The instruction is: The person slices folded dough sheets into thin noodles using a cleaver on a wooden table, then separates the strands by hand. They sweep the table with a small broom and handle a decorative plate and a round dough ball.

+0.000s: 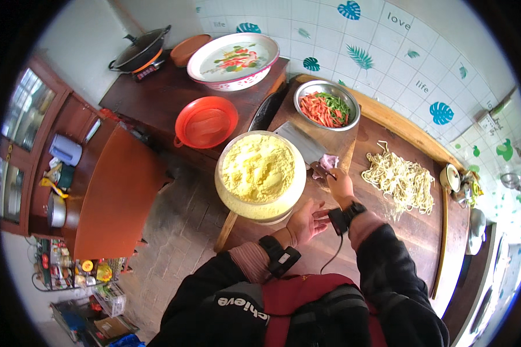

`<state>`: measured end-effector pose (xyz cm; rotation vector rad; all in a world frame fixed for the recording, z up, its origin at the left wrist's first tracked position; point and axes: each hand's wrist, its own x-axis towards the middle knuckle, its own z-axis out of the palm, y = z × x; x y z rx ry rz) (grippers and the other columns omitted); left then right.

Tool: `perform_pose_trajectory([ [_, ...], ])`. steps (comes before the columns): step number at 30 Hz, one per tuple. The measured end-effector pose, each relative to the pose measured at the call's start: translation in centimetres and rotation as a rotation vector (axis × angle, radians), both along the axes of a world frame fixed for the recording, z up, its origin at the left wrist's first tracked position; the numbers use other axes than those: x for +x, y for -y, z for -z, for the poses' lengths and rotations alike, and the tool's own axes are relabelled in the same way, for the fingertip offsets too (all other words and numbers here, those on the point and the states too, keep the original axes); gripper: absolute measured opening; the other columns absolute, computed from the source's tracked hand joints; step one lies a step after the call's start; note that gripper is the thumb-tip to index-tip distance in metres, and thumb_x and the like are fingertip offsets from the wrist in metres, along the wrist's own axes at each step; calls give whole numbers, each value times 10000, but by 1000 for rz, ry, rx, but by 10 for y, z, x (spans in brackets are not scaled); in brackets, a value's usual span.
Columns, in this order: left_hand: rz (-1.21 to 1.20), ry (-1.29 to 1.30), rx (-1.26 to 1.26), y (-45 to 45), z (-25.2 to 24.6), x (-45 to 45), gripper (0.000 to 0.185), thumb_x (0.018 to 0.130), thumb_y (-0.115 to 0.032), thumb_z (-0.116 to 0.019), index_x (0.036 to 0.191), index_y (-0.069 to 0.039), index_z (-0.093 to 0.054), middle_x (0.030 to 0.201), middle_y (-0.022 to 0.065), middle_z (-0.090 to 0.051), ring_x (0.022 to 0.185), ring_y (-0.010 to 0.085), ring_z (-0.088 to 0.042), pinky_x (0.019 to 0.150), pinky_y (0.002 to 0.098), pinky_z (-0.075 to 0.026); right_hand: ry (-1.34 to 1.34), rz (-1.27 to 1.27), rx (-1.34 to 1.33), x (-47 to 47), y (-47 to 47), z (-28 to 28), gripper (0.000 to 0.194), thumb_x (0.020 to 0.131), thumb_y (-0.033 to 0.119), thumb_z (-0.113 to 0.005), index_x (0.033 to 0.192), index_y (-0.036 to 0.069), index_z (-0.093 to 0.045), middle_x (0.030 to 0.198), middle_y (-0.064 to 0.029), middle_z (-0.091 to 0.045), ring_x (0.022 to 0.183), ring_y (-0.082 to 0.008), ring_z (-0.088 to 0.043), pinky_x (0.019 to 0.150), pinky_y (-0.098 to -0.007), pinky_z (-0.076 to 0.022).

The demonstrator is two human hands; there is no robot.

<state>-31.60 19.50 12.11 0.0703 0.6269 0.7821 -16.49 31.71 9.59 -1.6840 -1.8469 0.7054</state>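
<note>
My right hand [341, 186] grips the brown handle of a cleaver [301, 141], whose broad blade lies over the chopping board [282, 112]. A crumpled pinkish piece [328, 162], cloth or meat I cannot tell, lies beside the handle. With palm turned up and fingers apart, my left hand [306, 223] is empty over the wooden worktop [330, 256]. Just beyond it stands a large round tub of pale yellow flour [259, 169], which hides part of the board and blade. At the board's far end sits a steel bowl [299, 105] with red strips and chopped greens.
Loose noodles [399, 180] lie on the worktop at right, near a small pot [450, 178]. On the dark table at left are a red plastic basin [206, 122], a flowered enamel basin [233, 60] and a lidded wok [141, 50]. A tiled wall [373, 39] rises behind.
</note>
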Motion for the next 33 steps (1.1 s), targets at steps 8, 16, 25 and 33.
perform_pose_trajectory([
  [8, 124, -7, 194, 102, -46, -25, 597, 969, -496, -352, 1440, -131, -303, 1369, 108, -450, 1153, 231, -507, 959, 368, -414, -1213, 236, -710, 88, 184, -66, 124, 897, 99, -519, 991, 42, -575, 767, -62, -580, 684, -189, -562, 618, -297, -469],
  [16, -260, -66, 43, 233, -65, -37, 562, 966, -477, -383, 1396, -117, -366, 1300, 108, -511, 1137, 246, -526, 974, 380, -418, -1220, -124, -989, 32, 238, -71, 168, 852, 71, -554, 1011, 17, -546, 742, -79, -589, 650, -210, -566, 600, -315, -470],
  [25, -656, 55, 231, 364, -71, -164, 460, 961, -421, -440, 1314, -128, -463, 1277, 99, -528, 1129, 238, -533, 984, 395, -413, -952, -639, -945, -142, 282, -87, 111, 858, 87, -558, 954, 32, -574, 722, -84, -594, 642, -218, -574, 592, -320, -467],
  [33, -1007, -3, 284, 508, -71, -348, 426, 970, -383, -428, 1311, -130, -463, 1220, 103, -572, 1100, 246, -555, 958, 388, -433, -893, -786, -1258, -382, 384, -115, 125, 903, 97, -530, 1007, 29, -545, 772, -59, -578, 705, -189, -559, 661, -322, -456],
])
